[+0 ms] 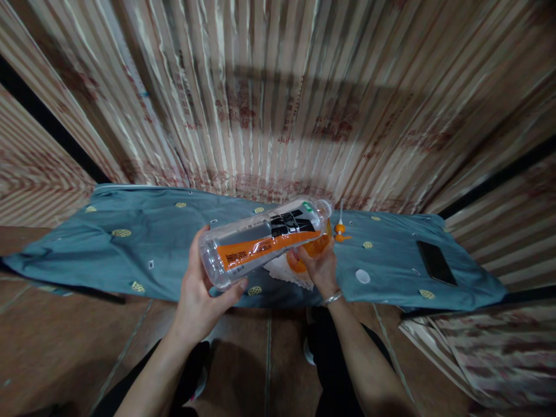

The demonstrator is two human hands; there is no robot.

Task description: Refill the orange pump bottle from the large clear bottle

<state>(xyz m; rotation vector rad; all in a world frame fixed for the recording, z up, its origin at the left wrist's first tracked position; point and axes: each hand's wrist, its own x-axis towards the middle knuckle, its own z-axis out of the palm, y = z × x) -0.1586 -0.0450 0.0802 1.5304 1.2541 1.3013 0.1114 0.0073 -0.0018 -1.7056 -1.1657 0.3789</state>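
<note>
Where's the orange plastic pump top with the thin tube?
In the head view, the pump top is right of centre on the blue-green patterned cloth, just beyond the right hand and left of the black rectangular phone.

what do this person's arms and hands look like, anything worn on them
The left hand is ungloved, and the left forearm shows no sleeve or watch. The right hand is ungloved too; a thin, shiny silver-coloured bracelet circles its wrist, and the right forearm is sleeveless where visible.
</note>
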